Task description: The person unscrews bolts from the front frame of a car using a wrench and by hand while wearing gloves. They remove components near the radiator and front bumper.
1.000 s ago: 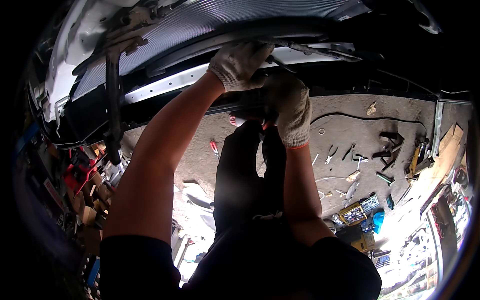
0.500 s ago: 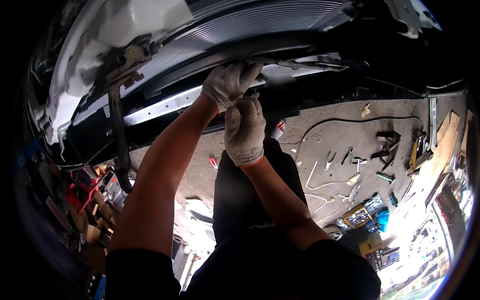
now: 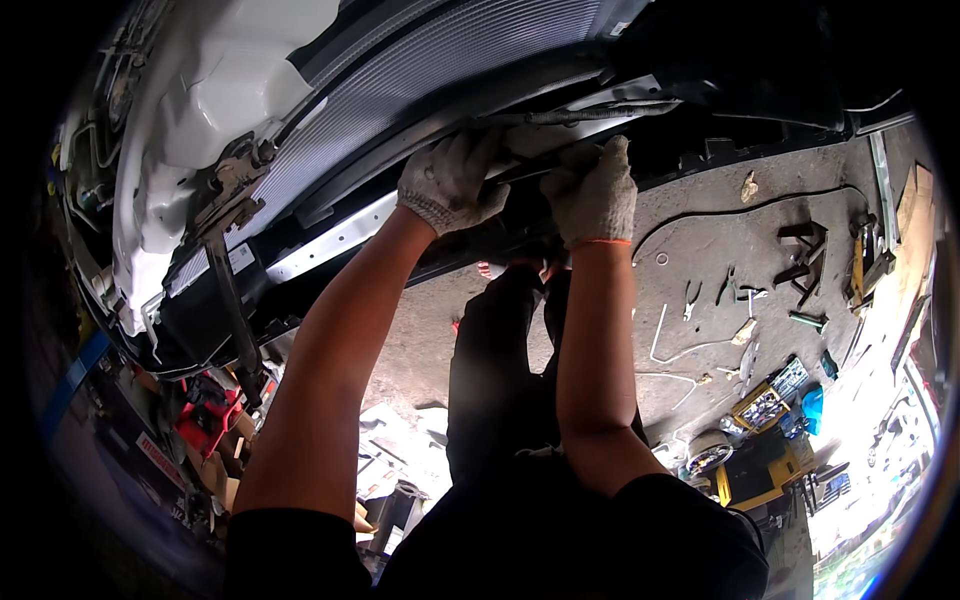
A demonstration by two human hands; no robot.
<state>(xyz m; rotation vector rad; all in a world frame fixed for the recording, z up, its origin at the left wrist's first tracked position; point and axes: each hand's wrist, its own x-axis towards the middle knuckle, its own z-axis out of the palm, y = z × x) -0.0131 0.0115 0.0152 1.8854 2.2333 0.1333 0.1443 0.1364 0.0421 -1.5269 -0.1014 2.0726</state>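
Left hand point(image 3: 448, 185): silver bar point(image 3: 340, 234) beneath. Right hand point(image 3: 595, 195): shifted from just below left hand to its right; apparently separate work points. Both grips: cannot tell.

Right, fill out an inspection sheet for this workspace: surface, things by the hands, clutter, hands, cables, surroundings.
Surface: bare, rough grey floor.
Things by the hands: perforated silver bar and dark hose or cable, below a finned panel.
Clutter: pliers, green-handled tool and yellow-and-black box on the right; red item among boxes on the left.
Hands: left hand and right hand, both gloved, up by the bar; fingers partly hidden, grip unclear.
Cables: black cable or hose curving across the floor.
Surroundings: white vehicle bodywork at upper left; strong glare at lower right.
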